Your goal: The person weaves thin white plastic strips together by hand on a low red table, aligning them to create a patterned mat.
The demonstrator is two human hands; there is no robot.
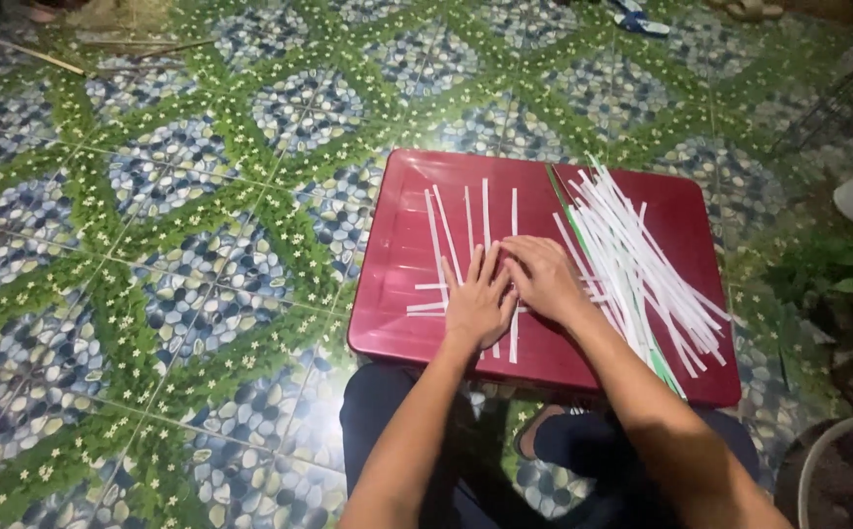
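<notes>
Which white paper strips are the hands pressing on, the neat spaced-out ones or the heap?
The spaced-out strips: both the left hand and right hand lie flat on them. The loose heap lies untouched to their right.

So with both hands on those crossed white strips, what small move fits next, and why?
Probably slide another horizontal strip through. Both the left hand and right hand press flat on the woven strips, only a few cross them, and the loose strip pile lies beside the right hand.
</notes>
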